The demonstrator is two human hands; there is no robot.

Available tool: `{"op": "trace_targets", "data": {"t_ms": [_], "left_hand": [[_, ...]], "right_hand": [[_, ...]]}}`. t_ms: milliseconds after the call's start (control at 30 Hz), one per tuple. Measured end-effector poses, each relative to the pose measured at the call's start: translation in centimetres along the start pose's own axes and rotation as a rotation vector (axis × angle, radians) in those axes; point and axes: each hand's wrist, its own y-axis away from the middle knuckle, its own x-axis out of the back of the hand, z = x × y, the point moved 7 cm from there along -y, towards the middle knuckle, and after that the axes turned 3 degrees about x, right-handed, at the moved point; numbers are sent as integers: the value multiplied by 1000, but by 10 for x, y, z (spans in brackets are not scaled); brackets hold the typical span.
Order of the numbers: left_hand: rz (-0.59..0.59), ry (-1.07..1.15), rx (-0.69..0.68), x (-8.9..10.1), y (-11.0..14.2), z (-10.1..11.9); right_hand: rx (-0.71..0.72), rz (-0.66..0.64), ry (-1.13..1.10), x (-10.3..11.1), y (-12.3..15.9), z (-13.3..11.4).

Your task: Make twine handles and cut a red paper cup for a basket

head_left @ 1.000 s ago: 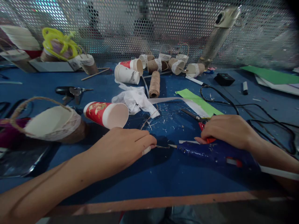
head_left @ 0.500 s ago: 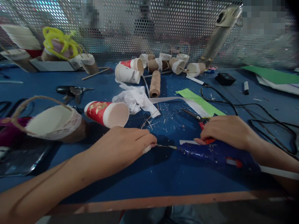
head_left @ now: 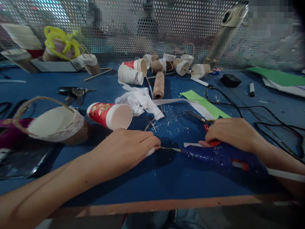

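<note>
Two bare hands work over a blue table (head_left: 143,187). The left hand (head_left: 133,144), palm down, has its thumb and fingertips pinched together on one end of a thin strand (head_left: 166,148). A white wrap circles one finger. The right hand (head_left: 228,132) is curled around the far side of a blue glue gun (head_left: 205,155), which lies sideways near the front edge, between the viewer and that hand. Its nozzle points left and meets the strand's other end — whether they actually touch is too small to tell. A white glue stick (head_left: 286,176) juts from the gun's back.

Red-handled scissors (head_left: 201,119) lie just beyond the right hand, next to a green strip (head_left: 202,103). Past the left hand, a red and white cup (head_left: 102,113) lies on its side — a basket (head_left: 71,128) with a twine handle is to its left. Crumpled white lace (head_left: 138,98) sits behind, with a roll of twine (head_left: 159,86) standing out beyond it.
</note>
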Motion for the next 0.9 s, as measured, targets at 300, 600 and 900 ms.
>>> {"op": "trace_targets", "data": {"t_ms": [300,600,900], "left_hand": [[13,-5,-11,0,3,0],[-1,4,-10,2,2,0],[-2,15,-4,0,3,-1]], "right_hand": [[-33,-64,29,-3,-1,3],[-136,-168,84,-12,0,15],[-304,-108,-26,-11,2,23]]}}
